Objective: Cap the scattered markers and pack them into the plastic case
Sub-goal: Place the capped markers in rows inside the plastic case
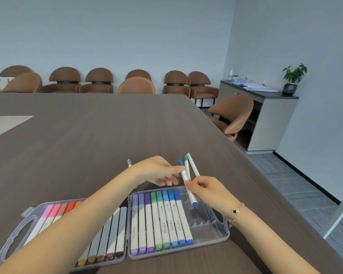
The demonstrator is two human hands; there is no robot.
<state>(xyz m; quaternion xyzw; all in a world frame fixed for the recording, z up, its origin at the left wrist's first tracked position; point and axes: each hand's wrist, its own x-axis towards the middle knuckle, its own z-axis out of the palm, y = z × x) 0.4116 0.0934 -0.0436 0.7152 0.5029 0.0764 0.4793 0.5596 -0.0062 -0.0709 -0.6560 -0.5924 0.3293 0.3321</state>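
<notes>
A clear plastic case (216, 226) lies open on the table in front of me, both halves lined with capped markers (160, 220). Its right half has free slots at the right end. My right hand (208, 190) grips a small bundle of white markers (192, 169) above that half; one with a blue end (194, 204) points down toward the free slots. My left hand (158, 171) pinches the dark-blue-capped marker (183, 171) of the bundle between thumb and fingers. A grey marker (129, 163) lies on the table behind my left wrist, partly hidden.
The dark wooden table (87, 135) stretches far ahead and to the left; its right edge runs diagonally close to the case. Brown chairs (136, 86) line the far side. A cabinet (265, 115) with a plant stands at the right wall.
</notes>
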